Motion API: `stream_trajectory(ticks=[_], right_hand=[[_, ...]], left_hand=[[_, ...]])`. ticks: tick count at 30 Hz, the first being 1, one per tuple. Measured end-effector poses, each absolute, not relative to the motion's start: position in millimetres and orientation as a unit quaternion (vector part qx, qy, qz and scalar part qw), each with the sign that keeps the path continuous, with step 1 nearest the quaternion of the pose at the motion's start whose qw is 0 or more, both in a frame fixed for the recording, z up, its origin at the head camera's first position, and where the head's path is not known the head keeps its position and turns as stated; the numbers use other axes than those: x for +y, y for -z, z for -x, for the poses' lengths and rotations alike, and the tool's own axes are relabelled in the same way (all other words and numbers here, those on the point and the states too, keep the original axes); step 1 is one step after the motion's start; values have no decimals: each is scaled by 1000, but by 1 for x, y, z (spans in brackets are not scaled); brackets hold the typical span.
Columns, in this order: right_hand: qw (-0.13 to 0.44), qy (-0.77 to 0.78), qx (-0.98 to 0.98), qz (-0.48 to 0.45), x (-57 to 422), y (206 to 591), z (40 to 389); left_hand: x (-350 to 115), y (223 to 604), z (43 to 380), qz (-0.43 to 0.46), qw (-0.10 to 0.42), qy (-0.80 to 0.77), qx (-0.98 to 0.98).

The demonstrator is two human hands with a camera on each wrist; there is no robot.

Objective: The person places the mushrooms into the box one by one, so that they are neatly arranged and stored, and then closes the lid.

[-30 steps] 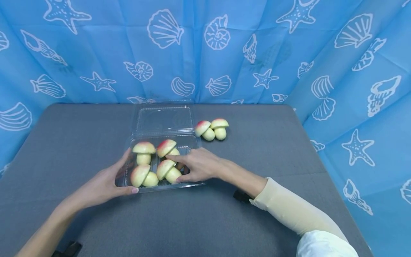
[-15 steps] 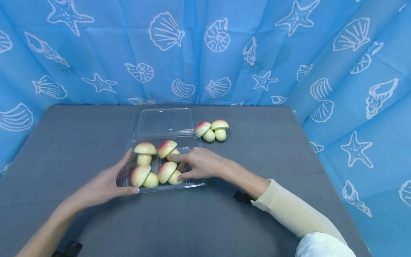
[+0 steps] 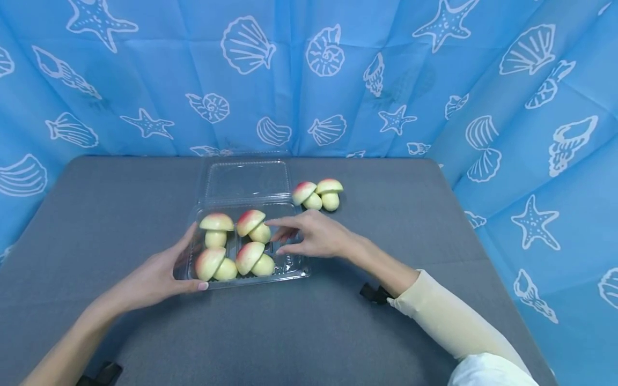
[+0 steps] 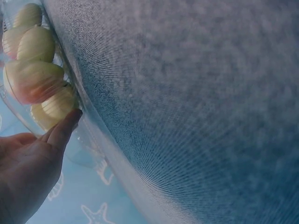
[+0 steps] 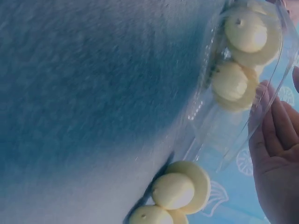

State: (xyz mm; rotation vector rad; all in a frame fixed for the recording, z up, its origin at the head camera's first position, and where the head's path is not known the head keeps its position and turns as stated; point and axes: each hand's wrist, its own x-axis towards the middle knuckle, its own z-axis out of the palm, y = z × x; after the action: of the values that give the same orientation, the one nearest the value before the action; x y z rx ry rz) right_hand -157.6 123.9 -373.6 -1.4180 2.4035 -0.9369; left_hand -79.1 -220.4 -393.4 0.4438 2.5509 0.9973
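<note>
A clear plastic clamshell container lies with its lid folded back. Several mushroom-shaped pieces, pale yellow with red-tinged caps, fill its left and middle, among them a back-middle mushroom and a front-middle mushroom. My left hand holds the container's left end, thumb along the front edge and fingers at the side wall. Over the right part of the container, my right hand holds nothing, its index fingertip close to the back-middle mushroom. The right wrist view shows its fingers overlapping the clear wall.
Two more mushrooms lie side by side on the grey-covered table, just right of the lid. A blue curtain with white shell prints hangs along the back and right edges of the table.
My right hand has let go of the mushrooms at the container's middle and drawn back up and to the right. My left hand keeps its place on the container.
</note>
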Motion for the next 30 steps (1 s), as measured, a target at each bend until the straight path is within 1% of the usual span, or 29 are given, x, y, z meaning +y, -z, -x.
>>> stream_trajectory(ticks=[14,20,30], right_hand=[[33,392,797,458,156,374,174],[5,387,808,445,170,373,181],[-13,353,838,416,191,372,193]], left_hand=[[-221,393,79,-158,184,-361,901],[-220,391,79,-155,185,-354,904],[-220,390,80,-152,190,-356,902]])
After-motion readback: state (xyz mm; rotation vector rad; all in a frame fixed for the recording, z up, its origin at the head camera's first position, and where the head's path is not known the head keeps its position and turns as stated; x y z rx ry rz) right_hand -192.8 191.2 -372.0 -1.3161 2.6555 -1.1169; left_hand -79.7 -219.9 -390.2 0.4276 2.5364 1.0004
